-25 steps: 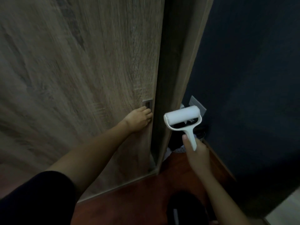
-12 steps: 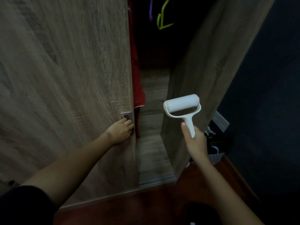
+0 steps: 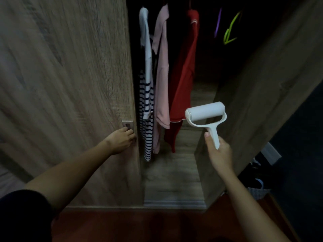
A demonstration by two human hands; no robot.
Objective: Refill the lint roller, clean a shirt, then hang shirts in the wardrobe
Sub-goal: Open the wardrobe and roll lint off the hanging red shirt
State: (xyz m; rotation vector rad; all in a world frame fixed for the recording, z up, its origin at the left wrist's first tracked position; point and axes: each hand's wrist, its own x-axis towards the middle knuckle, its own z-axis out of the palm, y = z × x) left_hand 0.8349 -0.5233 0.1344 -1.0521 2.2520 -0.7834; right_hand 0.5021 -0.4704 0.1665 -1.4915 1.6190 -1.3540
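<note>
A person stands at a wood-grain wardrobe with its sliding door (image 3: 70, 95) drawn to the left, the interior dark behind it. The left hand (image 3: 121, 139) reaches to the door's near edge, its fingers curled into the small recessed metal pull (image 3: 127, 125). The right hand (image 3: 219, 154) grips the handle of a white plastic lint roller (image 3: 206, 117), thumb laid along the stem, holding it upright in front of the opening with the white cylinder at the top. Inside, three shirts hang side by side just right of the door edge: a white shirt with navy stripes (image 3: 146, 105) nearest the door, a pale pink shirt (image 3: 162, 81) beside it, and a red shirt (image 3: 183, 75) to the right, whose hem hangs just left of the roller's head. Farther right in the shadow hang a purple plastic hanger (image 3: 217, 23) and a lime-green plastic hanger (image 3: 230, 28), both bare. The wardrobe's wooden floor panel (image 3: 172, 179) shows below the clothes, and its side wall (image 3: 267, 81) rises at right. Dark reddish flooring (image 3: 139, 224) runs across the near edge
</note>
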